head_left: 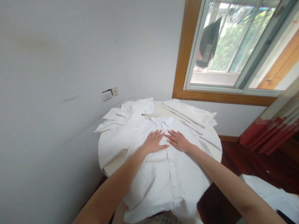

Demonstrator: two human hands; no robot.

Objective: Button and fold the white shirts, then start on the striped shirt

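Note:
A white button-up shirt point(158, 174) lies front side up across a round table point(116, 163), its collar toward the far side and its hem hanging over the near edge. My left hand point(154, 142) rests flat on the upper chest, fingers spread, just left of the button placket. On the other side of the placket, my right hand point(177, 140) presses flat with its fingers stretched out. Both hands touch the cloth and grip nothing. The fingertips of the two hands nearly meet below the collar.
Crumpled white cloth point(137, 109) sits at the table's back left; a folded white garment point(190, 112) lies at the back right. Walls stand close on the left and behind, with a socket point(106, 95) and a wood-framed window point(224, 95). More white cloth point(268, 193) is at lower right.

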